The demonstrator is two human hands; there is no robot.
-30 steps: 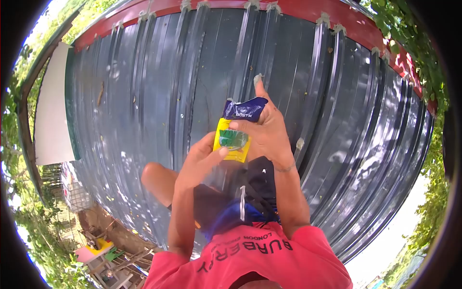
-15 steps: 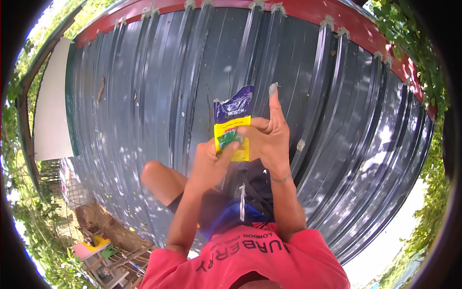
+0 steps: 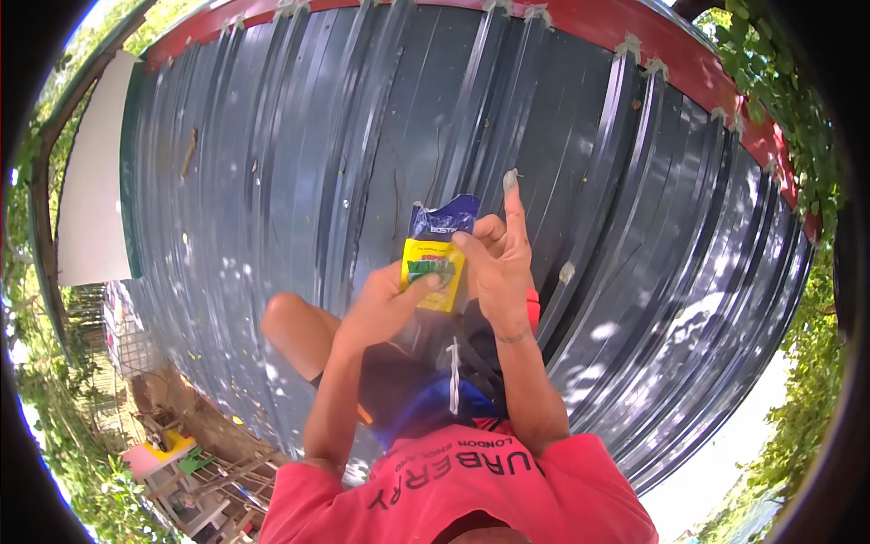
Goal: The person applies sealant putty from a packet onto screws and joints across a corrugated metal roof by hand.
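Note:
A blue and yellow Bostik sealant packet (image 3: 439, 249) is held upright in front of my lap, its top edge torn and uneven. My left hand (image 3: 388, 302) grips the lower left of the packet, thumb across the yellow front. On the right side, my right hand (image 3: 500, 276) pinches the packet near where blue meets yellow. The index finger of that hand points up, apart from the packet, with grey paste on its tip. How much the packet contains is hidden.
I sit on a dark ribbed metal roof (image 3: 299, 181). Along its far edge runs a red trim (image 3: 598, 27) with grey patches at the ribs. A twig (image 3: 189, 152) lies on the left, a white panel (image 3: 91, 181) stands beyond. Lumber and debris (image 3: 213, 490) lie below at lower left.
Both hands and the packet have come slightly lower, nearer my body. My right thumb has shifted up to the blue part's lower edge. The view has tilted a little.

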